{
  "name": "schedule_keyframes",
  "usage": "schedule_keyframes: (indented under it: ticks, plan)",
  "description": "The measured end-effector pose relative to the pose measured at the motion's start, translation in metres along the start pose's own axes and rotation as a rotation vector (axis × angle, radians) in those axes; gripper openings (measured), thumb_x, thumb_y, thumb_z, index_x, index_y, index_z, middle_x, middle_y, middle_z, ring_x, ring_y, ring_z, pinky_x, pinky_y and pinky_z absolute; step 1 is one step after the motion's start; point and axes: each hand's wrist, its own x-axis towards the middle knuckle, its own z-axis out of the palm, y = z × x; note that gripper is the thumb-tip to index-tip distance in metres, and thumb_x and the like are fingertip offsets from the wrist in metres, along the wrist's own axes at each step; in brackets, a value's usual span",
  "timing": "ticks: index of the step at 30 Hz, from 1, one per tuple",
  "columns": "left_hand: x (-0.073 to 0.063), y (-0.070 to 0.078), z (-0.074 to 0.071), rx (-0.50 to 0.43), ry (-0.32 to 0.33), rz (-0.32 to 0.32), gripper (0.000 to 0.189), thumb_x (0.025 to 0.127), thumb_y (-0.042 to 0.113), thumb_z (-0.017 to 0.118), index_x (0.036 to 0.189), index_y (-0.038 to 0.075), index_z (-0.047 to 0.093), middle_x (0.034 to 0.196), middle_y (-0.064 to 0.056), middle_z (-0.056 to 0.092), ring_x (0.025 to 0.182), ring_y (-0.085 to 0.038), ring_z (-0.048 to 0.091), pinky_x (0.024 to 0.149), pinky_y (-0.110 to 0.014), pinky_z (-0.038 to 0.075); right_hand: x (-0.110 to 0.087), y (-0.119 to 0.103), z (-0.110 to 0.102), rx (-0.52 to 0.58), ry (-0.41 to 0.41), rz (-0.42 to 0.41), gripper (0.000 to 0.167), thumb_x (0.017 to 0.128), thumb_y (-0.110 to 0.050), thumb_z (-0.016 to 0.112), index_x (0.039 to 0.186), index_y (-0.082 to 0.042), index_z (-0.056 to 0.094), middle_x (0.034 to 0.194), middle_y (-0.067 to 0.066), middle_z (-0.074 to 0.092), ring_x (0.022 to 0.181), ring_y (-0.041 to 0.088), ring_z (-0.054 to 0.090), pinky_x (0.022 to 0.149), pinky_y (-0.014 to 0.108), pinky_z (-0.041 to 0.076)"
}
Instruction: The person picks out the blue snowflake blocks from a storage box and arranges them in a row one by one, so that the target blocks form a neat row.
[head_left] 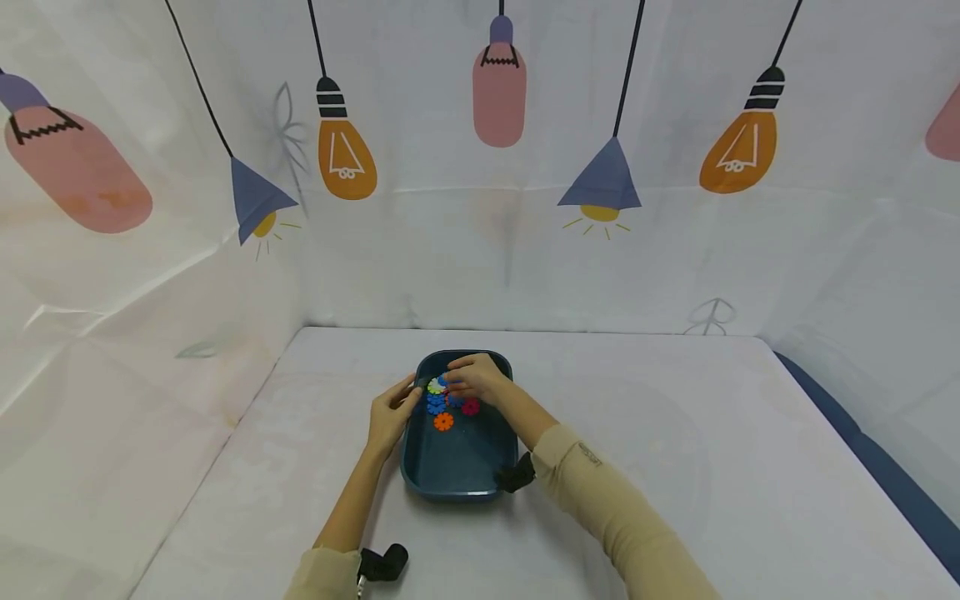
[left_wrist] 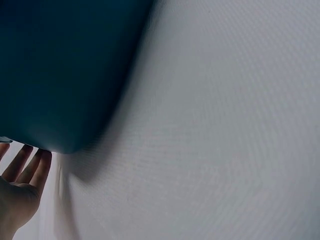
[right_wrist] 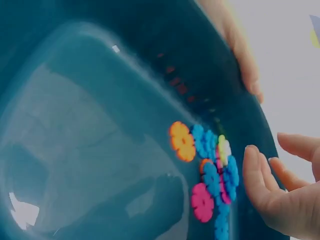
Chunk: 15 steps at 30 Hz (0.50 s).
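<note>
A dark teal tray [head_left: 457,458] with raised walls stands on the white table. Flower-shaped plastic pieces lie together toward its far end, among them an orange piece [right_wrist: 182,141], a pink piece [right_wrist: 202,202] and several blue pieces [right_wrist: 211,179]. My left hand [head_left: 390,418] touches the tray's left wall from outside; in the left wrist view its extended fingers [left_wrist: 41,172] meet that wall. Over the far end reaches my right hand [head_left: 474,377], fingers loosely bent beside the pieces. Nothing shows between those fingers in the right wrist view, though they partly cover the pile in the head view.
The white tabletop [head_left: 637,442] extends around the tray, mostly to the right. Behind it hangs a white sheet [head_left: 450,250] printed with lamps and bulbs. Black wrist mounts [head_left: 384,562] sit at both forearms, the right one close to the tray's near right corner.
</note>
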Motion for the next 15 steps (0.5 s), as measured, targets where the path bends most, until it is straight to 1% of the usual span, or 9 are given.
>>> schedule_keyframes:
  ticks: [3, 6, 12, 15]
  plan:
    - [0.001, -0.001, 0.0, 0.001, -0.003, 0.003, 0.041, 0.093, 0.02, 0.061, 0.131, 0.004, 0.056, 0.125, -0.026, 0.056, 0.108, -0.036, 0.058, 0.076, -0.023, 0.05, 0.002, -0.003, 0.003, 0.003, 0.005, 0.038, 0.037, 0.087, -0.004, 0.066, 0.122, 0.003, 0.058, 0.112, 0.018, 0.064, 0.096, 0.03, 0.066, 0.082, 0.036, 0.054]
    - [0.0, 0.0, 0.0, -0.004, -0.004, 0.008, 0.041, 0.093, 0.019, 0.06, 0.131, 0.003, 0.056, 0.125, -0.026, 0.057, 0.107, -0.036, 0.059, 0.077, -0.023, 0.05, 0.006, -0.003, 0.006, 0.004, 0.01, 0.053, 0.035, 0.086, -0.004, 0.066, 0.12, 0.003, 0.06, 0.11, 0.018, 0.065, 0.093, 0.029, 0.067, 0.081, 0.036, 0.054]
    - [-0.001, 0.0, -0.001, -0.02, -0.003, 0.026, 0.04, 0.093, 0.017, 0.06, 0.13, 0.002, 0.056, 0.125, -0.026, 0.057, 0.107, -0.037, 0.059, 0.073, -0.017, 0.049, 0.013, 0.006, 0.008, -0.016, 0.025, 0.053, 0.035, 0.086, -0.001, 0.066, 0.12, 0.006, 0.06, 0.107, 0.019, 0.065, 0.086, 0.026, 0.068, 0.079, 0.035, 0.055]
    - [-0.001, -0.001, -0.001, -0.021, -0.005, 0.033, 0.04, 0.092, 0.017, 0.061, 0.13, 0.002, 0.057, 0.126, -0.025, 0.056, 0.108, -0.037, 0.058, 0.074, -0.018, 0.049, 0.014, 0.01, 0.008, -0.032, 0.034, 0.053, 0.036, 0.086, 0.0, 0.066, 0.12, 0.007, 0.059, 0.101, 0.019, 0.067, 0.084, 0.026, 0.069, 0.076, 0.034, 0.056]
